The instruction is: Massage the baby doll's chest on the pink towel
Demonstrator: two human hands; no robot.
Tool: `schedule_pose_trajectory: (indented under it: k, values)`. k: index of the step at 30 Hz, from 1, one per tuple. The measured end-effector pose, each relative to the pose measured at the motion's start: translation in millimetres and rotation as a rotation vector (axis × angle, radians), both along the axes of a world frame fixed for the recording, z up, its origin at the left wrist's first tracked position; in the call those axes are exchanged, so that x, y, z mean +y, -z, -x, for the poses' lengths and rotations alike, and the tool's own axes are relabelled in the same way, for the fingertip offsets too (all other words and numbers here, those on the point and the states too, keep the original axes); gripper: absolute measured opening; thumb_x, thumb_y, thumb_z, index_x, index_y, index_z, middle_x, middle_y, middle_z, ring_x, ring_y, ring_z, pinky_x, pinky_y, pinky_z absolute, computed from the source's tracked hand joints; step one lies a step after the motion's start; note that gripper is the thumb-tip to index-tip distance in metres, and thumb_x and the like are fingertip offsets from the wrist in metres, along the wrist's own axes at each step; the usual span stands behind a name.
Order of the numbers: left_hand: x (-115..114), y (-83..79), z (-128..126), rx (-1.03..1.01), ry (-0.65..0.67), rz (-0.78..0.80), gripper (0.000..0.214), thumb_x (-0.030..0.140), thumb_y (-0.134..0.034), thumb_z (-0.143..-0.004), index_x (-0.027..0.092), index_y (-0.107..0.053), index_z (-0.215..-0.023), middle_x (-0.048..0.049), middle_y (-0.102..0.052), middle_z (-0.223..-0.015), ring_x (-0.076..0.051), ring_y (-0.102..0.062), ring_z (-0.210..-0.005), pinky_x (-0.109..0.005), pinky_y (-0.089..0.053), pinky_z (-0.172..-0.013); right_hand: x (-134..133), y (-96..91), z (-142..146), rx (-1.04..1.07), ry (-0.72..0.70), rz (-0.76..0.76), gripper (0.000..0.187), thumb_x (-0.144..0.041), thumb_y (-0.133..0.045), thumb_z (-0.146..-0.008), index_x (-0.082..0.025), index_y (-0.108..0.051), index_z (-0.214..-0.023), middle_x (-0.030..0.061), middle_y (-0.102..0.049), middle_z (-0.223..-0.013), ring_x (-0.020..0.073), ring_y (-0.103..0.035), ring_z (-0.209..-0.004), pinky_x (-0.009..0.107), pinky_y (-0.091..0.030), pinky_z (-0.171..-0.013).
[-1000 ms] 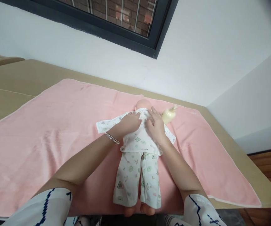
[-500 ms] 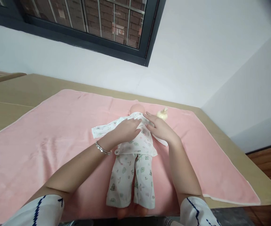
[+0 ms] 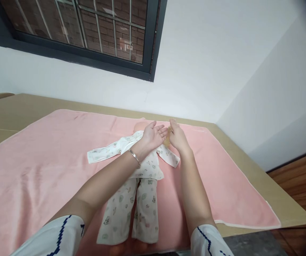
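The doll (image 3: 145,170), in a thin white printed cotton suit, lies flat on the fuzzy pink towel (image 3: 49,160) under my wrists. Half a second ago both palms pressed its chest. Now my left hand (image 3: 153,134) is lifted palm up, fingers spread, and my right hand (image 3: 177,139) has slid past its shoulder, fingers straight, gripping nothing.

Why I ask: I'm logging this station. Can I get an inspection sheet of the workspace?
Surface: tan table under a pink blanket.
Things: dressed doll lying flat on the blanket, feet toward the person.
Clutter: small yellowish thing between the hands, mostly hidden.
Grippers: left hand open, palm up, over the doll's neck; right hand open beside it.
Cables: nothing seen.
Surroundings: white wall, barred window, wood floor.
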State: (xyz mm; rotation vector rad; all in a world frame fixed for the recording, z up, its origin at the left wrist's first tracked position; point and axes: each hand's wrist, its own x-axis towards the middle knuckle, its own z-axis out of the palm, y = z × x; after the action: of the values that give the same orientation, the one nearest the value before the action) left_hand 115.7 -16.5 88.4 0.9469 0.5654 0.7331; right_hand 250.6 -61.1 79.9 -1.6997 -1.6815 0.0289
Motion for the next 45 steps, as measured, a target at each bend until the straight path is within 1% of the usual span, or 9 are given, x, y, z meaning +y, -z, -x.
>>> schedule_pose_trajectory:
  k: [5,10,22,26,33,36,39,42,45]
  values:
    - [6.2,7.6,-16.3,-0.112,-0.013,0.142,0.074,0.053,-0.023,-0.096,0.004,-0.037,-0.149,-0.0252,-0.060,-0.136,-0.029,-0.062,-0.128,-0.044,-0.055,-0.103,3.2,4.8,7.7,-0.163,0.035,0.090,0.062,-0.005,-0.033,-0.084,0.001,-0.049,-0.143,0.0217,-0.050,-0.152,0.0291,-0.038,-0.148,0.047,-0.029,-0.125]
    - [5.4,11.9,-10.8,-0.138,-0.004,0.190,0.071,0.052,-0.028,-0.095,0.005,-0.041,-0.147,-0.0250,-0.062,-0.134,-0.030,-0.063,-0.126,-0.044,-0.056,-0.103,-0.6,-0.2,13.6,-0.278,0.092,0.087,0.059,-0.007,-0.038,-0.084,-0.004,-0.054,-0.140,0.0223,-0.063,-0.135,0.0323,-0.052,-0.133,0.048,-0.042,-0.112]
    - [-62.7,-9.4,88.9,0.060,0.094,0.276,0.048,0.031,-0.043,-0.091,0.007,-0.053,-0.132,-0.0233,-0.061,-0.140,-0.027,-0.060,-0.132,-0.041,-0.046,-0.116,7.9,13.1,-2.0,-0.060,0.138,-0.064,0.049,-0.021,-0.041,-0.089,-0.022,-0.067,-0.130,0.0077,-0.070,-0.130,0.0297,-0.053,-0.127,0.056,-0.031,-0.114]
    - [-62.7,-13.7,102.9,0.041,0.048,0.232,0.046,0.031,-0.040,-0.093,0.011,-0.055,-0.131,-0.0205,-0.061,-0.140,-0.028,-0.057,-0.135,-0.043,-0.044,-0.118,1.5,8.3,17.0,-0.162,0.140,-0.066,0.049,-0.024,-0.046,-0.089,-0.019,-0.064,-0.134,0.0111,-0.056,-0.149,0.0355,-0.042,-0.139,0.062,-0.026,-0.116]
    - [-68.7,-34.0,127.5,-0.091,-0.031,0.195,0.051,0.040,-0.025,-0.101,0.013,-0.055,-0.133,-0.0160,-0.066,-0.132,-0.029,-0.057,-0.134,-0.048,-0.043,-0.119,-55.6,-12.2,113.7,-0.260,-0.264,-0.070,0.052,-0.034,-0.033,-0.102,-0.031,-0.041,-0.153,0.0038,-0.036,-0.164,0.0293,-0.031,-0.152,0.064,-0.004,-0.126]
    - [-77.5,-51.9,151.2,-0.079,-0.020,0.090,0.058,0.047,-0.019,-0.103,0.016,-0.054,-0.137,-0.0138,-0.066,-0.131,-0.031,-0.055,-0.136,-0.052,-0.041,-0.120,-82.6,-9.2,146.6,-0.373,-0.369,-0.080,0.061,-0.038,-0.036,-0.101,-0.031,-0.025,-0.161,0.0036,-0.027,-0.168,0.0331,-0.008,-0.159,0.067,-0.003,-0.126]
    - [-81.8,-61.8,167.5,-0.116,-0.038,0.125,0.059,0.050,-0.024,-0.102,0.018,-0.050,-0.143,-0.0129,-0.061,-0.141,-0.030,-0.048,-0.143,-0.052,-0.035,-0.123,-100.0,-1.3,164.5,-0.419,-0.498,-0.197,0.076,-0.040,-0.041,-0.099,-0.022,-0.004,-0.164,0.0113,-0.023,-0.169,0.0366,-0.002,-0.158,0.070,-0.009,-0.124]
    - [-83.9,-57.4,165.3,-0.220,-0.063,0.165,0.059,0.049,-0.032,-0.099,0.018,-0.048,-0.147,-0.0128,-0.055,-0.149,-0.029,-0.041,-0.148,-0.049,-0.031,-0.125,-108.4,3.7,172.1,-0.362,-0.640,-0.308,0.086,-0.043,-0.044,-0.098,-0.013,0.004,-0.163,0.0178,-0.015,-0.169,0.0401,-0.005,-0.157,0.071,-0.016,-0.123]
    - [-93.2,-41.9,149.2,-0.265,-0.165,0.107,0.054,0.046,-0.035,-0.099,0.021,-0.053,-0.144,-0.0098,-0.055,-0.150,-0.027,-0.040,-0.149,-0.045,-0.028,-0.127,-110.7,4.6,173.3,-0.275,-0.698,-0.305,0.088,-0.048,-0.043,-0.098,-0.013,0.006,-0.162,0.0143,-0.002,-0.172,0.0402,-0.003,-0.157,0.070,-0.018,-0.124]
